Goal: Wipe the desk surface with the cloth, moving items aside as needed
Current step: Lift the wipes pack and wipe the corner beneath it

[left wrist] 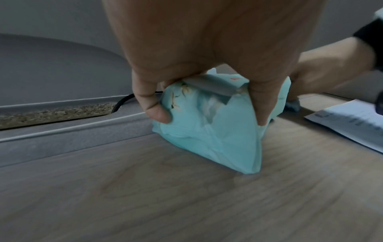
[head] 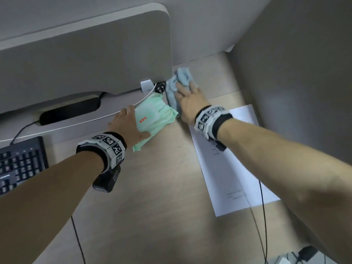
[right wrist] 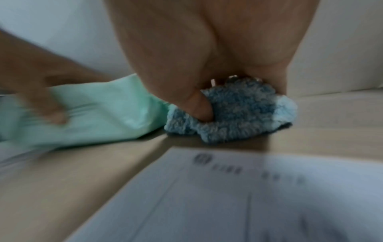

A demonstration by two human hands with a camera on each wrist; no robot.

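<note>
A pale green tissue pack (head: pixel 156 113) stands tilted on the wooden desk (head: pixel 156 187), one end down, near the back partition. My left hand (head: pixel 136 122) grips it from above, thumb on one side and fingers on the other; the left wrist view shows the pack (left wrist: pixel 207 139) pinched in that hand (left wrist: pixel 209 114). Just right of it, a bunched blue cloth (head: pixel 182 75) lies on the desk by the partition's corner. My right hand (head: pixel 187 98) presses flat on the cloth with fingers spread. In the right wrist view the thumb (right wrist: pixel 199 104) digs into the cloth (right wrist: pixel 238 111) beside the pack (right wrist: pixel 99 111).
A printed white sheet (head: pixel 232 168) lies under my right forearm. A black keyboard (head: pixel 19 164) sits at the left edge. The grey partition (head: pixel 85 60) and a side panel (head: pixel 295 73) close the back and right. A white cable (head: pixel 76 124) and black plug (head: pixel 161 88) run along the partition.
</note>
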